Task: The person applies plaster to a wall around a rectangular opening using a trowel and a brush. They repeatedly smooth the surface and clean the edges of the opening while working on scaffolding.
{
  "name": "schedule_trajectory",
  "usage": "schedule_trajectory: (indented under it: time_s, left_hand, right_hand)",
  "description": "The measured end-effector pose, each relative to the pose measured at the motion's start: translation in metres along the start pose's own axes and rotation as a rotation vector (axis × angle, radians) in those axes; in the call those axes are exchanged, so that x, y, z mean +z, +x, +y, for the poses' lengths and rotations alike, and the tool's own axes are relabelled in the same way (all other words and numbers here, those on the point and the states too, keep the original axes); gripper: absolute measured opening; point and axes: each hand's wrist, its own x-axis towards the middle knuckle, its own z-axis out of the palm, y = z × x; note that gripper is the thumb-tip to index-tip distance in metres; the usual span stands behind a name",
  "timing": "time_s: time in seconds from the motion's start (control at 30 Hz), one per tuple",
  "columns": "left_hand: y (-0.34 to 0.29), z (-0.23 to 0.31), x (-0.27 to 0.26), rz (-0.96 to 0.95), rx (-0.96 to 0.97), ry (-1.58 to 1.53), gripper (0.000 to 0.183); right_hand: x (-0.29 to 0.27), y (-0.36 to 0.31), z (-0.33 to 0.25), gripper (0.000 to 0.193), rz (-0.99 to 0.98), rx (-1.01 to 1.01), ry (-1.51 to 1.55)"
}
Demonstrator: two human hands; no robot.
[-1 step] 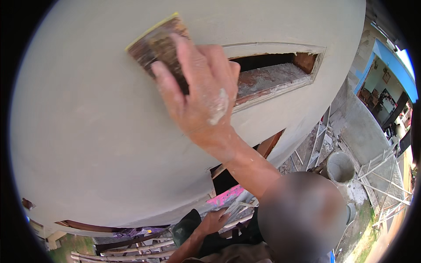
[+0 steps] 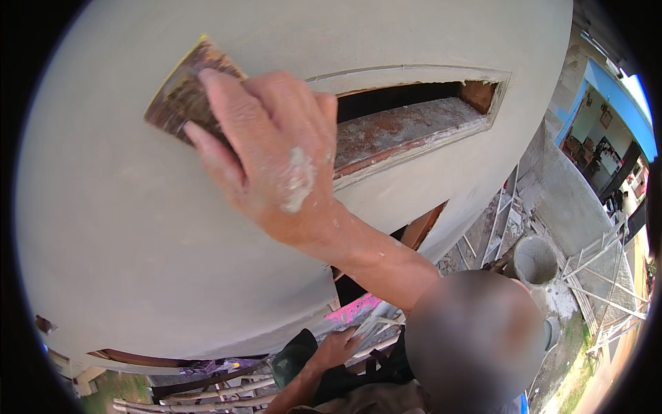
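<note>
My right hand (image 2: 269,152) is closed round a flat, brown-stained pad (image 2: 181,86) with a thin yellow edge, which looks like a sponge float. It is held against a smooth grey plastered wall (image 2: 138,207), left of a slot-like opening (image 2: 407,131). Dried plaster marks the back of this hand. Down near the bottom, my left hand (image 2: 336,347) grips a pale, plaster-coloured flat thing (image 2: 372,327), whose kind I cannot make out. A dark green object (image 2: 293,355) is beside the left forearm.
Bamboo poles (image 2: 200,399) lie below at the left. A lower opening (image 2: 420,228) cuts the wall. At the right are a ladder (image 2: 502,217), a round concrete-coloured container (image 2: 535,259) and a metal frame (image 2: 607,290). A blurred round patch covers the lower middle.
My right hand and the pad have moved left and slightly down across the wall, showing more of the slot-like opening. The left hand keeps its place.
</note>
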Motion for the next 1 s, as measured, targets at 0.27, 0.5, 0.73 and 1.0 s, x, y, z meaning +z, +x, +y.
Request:
schedule_trajectory:
  time_s: [0.27, 0.5, 0.73, 1.0]
  left_hand:
    - [-0.004, 0.001, -0.005, -0.020, -0.056, -0.015, 0.031]
    - [-0.007, 0.000, -0.001, -0.010, -0.138, 0.025, 0.031]
    - [0.026, 0.002, 0.016, 0.034, -0.163, -0.004, 0.027]
    - [0.044, 0.019, 0.035, 0.023, -0.299, -0.009, 0.029]
  right_hand:
    - [-0.018, -0.002, 0.097, 0.037, -0.008, -0.107, -0.110]
    - [-0.132, 0.086, 0.267, 0.033, 0.281, 0.486, -0.307]
    - [-0.072, 0.019, 0.194, 0.041, 0.074, -0.193, -0.180]
    - [-0.180, 0.094, 0.360, 0.037, 0.235, 0.489, -0.445]
